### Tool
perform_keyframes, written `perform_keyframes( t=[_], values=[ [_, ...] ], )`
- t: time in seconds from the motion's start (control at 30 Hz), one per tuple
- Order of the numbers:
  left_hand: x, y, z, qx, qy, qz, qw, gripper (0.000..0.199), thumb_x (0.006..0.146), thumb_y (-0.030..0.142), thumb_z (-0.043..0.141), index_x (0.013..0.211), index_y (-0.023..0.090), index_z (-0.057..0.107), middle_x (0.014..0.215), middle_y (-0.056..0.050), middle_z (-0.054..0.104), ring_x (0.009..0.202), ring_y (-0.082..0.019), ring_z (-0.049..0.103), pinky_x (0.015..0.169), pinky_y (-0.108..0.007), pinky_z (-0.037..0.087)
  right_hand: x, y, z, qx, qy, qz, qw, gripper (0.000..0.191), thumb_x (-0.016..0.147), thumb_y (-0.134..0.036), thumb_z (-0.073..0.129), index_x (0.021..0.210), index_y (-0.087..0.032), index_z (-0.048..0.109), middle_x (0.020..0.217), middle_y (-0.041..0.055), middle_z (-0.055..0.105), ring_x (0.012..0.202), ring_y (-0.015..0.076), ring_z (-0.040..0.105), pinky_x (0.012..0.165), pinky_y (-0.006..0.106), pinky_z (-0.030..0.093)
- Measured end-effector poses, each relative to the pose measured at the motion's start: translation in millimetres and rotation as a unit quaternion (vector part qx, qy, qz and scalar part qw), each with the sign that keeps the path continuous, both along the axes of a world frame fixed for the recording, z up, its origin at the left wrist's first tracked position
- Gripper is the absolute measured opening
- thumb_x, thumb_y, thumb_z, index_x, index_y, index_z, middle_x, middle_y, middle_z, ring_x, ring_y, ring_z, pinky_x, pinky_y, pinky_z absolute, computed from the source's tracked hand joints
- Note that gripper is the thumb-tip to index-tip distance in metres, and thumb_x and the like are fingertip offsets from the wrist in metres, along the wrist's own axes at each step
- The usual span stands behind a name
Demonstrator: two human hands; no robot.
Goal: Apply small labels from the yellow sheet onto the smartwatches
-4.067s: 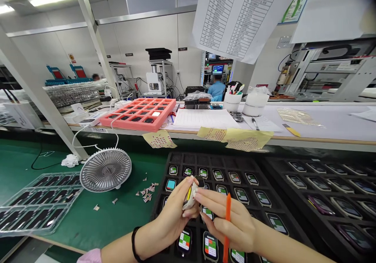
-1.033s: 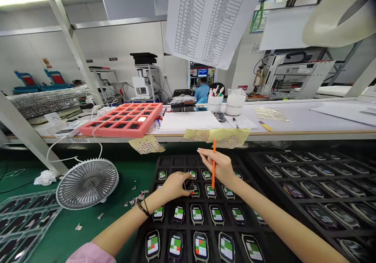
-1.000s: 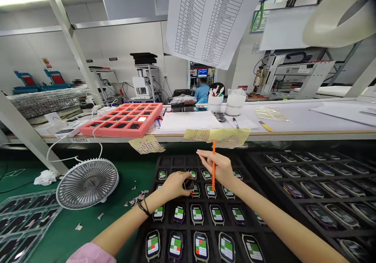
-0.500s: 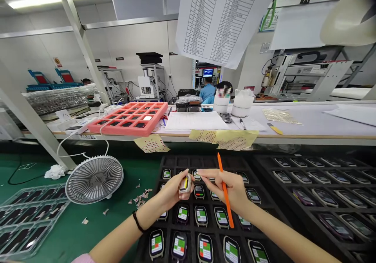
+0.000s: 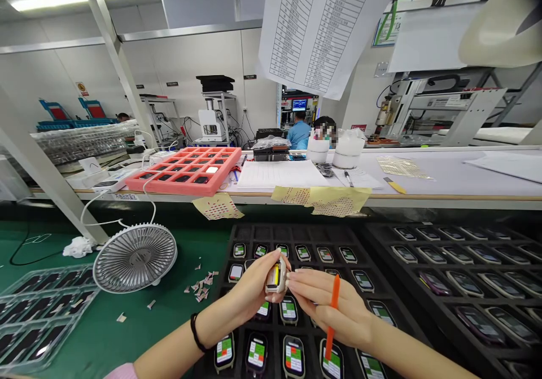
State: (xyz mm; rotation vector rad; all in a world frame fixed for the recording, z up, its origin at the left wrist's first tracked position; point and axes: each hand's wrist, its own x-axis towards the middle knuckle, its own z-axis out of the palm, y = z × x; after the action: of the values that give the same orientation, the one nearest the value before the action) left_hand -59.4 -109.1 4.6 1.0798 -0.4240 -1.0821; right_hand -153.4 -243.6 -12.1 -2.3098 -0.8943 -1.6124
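My left hand (image 5: 249, 291) holds a smartwatch (image 5: 275, 275) on edge, its pale side and a yellow mark facing me. The fingertips of my right hand (image 5: 330, 303) press close against the watch. An orange plastic stick (image 5: 332, 314) is gripped between the fingers of my right hand. Below both hands lies a black compartment tray (image 5: 292, 238) with rows of smartwatches (image 5: 293, 356) showing green, red and white screens. My hands hide its middle rows.
A second black tray of watches (image 5: 457, 283) lies to the right. On the left are a white desk fan (image 5: 134, 258), paper scraps and stacked clear trays (image 5: 42, 317). Ahead, a bench carries a coral foam tray (image 5: 182, 170) and papers.
My left hand has lifted the watch out of the tray and turned it on edge. My hands have come together around it, and the orange stick now points lower.
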Motion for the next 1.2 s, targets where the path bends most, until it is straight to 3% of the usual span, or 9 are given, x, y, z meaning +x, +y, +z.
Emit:
perform_keyframes(
  t=[0.1, 0.4, 0.6, 0.83, 1.07, 1.2],
  values=[
    [-1.5, -0.7, 2.0, 0.001, -0.002, -0.004, 1.000, 0.035, 0.081, 0.048, 0.048, 0.074, 0.014, 0.049, 0.049, 0.002, 0.037, 0.035, -0.003, 0.031, 0.034, -0.010, 0.025, -0.8, 0.5, -3.4, -0.013, -0.012, -0.011, 1.000, 0.023, 0.068, -0.004, 0.067, 0.062, -0.011, 0.046, 0.100, 0.0007, 0.062, 0.111, 0.0082, 0.053, 0.110, 0.020, 0.042],
    [-4.5, 1.1, 1.6, -0.009, 0.007, -0.007, 1.000, 0.035, 0.080, 0.048, 0.051, 0.073, 0.014, 0.050, 0.048, 0.003, 0.037, 0.035, -0.003, 0.032, 0.033, -0.010, 0.027, 1.2, -0.4, -10.5, -0.021, -0.005, -0.010, 1.000, 0.023, 0.069, -0.006, 0.067, 0.061, -0.011, 0.046, 0.104, 0.0017, 0.061, 0.116, 0.0101, 0.050, 0.111, 0.022, 0.042],
    [-4.9, 0.4, 0.8, -0.007, 0.004, 0.000, 1.000, 0.035, 0.079, 0.048, 0.052, 0.074, 0.014, 0.050, 0.050, 0.002, 0.038, 0.036, -0.003, 0.034, 0.033, -0.010, 0.027, -4.1, 3.1, 2.5, -0.033, -0.010, -0.023, 0.999, 0.027, 0.075, -0.006, 0.060, 0.054, -0.012, 0.044, 0.096, 0.0018, 0.062, 0.111, 0.0087, 0.053, 0.111, 0.020, 0.039],
    [-6.8, -0.7, 0.3, -0.007, 0.004, 0.021, 1.000, 0.040, 0.074, 0.052, 0.059, 0.072, 0.014, 0.048, 0.051, 0.003, 0.037, 0.037, -0.002, 0.032, 0.033, -0.009, 0.026, -6.2, 0.7, 7.0, -0.086, 0.010, 0.015, 0.996, 0.003, 0.074, -0.003, 0.057, 0.072, -0.005, 0.059, 0.101, 0.0113, 0.061, 0.105, 0.0191, 0.056, 0.095, 0.032, 0.055],
    [-12.8, -0.8, 3.5, 0.004, 0.031, 0.059, 0.998, 0.062, 0.054, 0.069, 0.073, 0.073, 0.014, 0.048, 0.049, 0.005, 0.037, 0.037, -0.001, 0.030, 0.034, -0.009, 0.022, -0.4, 3.6, 1.5, -0.046, -0.021, 0.051, 0.997, 0.007, 0.072, 0.003, 0.054, 0.078, 0.003, 0.056, 0.097, 0.0178, 0.059, 0.101, 0.0254, 0.057, 0.083, 0.038, 0.058],
    [-11.6, -0.2, 1.5, 0.002, 0.033, 0.056, 0.998, 0.056, 0.061, 0.064, 0.070, 0.074, 0.014, 0.048, 0.051, 0.004, 0.038, 0.038, -0.001, 0.031, 0.034, -0.008, 0.022, -0.7, 3.8, 3.5, -0.058, -0.019, 0.061, 0.996, 0.005, 0.071, 0.003, 0.052, 0.075, 0.003, 0.055, 0.098, 0.0195, 0.058, 0.100, 0.0266, 0.057, 0.082, 0.039, 0.058]
  ],
)
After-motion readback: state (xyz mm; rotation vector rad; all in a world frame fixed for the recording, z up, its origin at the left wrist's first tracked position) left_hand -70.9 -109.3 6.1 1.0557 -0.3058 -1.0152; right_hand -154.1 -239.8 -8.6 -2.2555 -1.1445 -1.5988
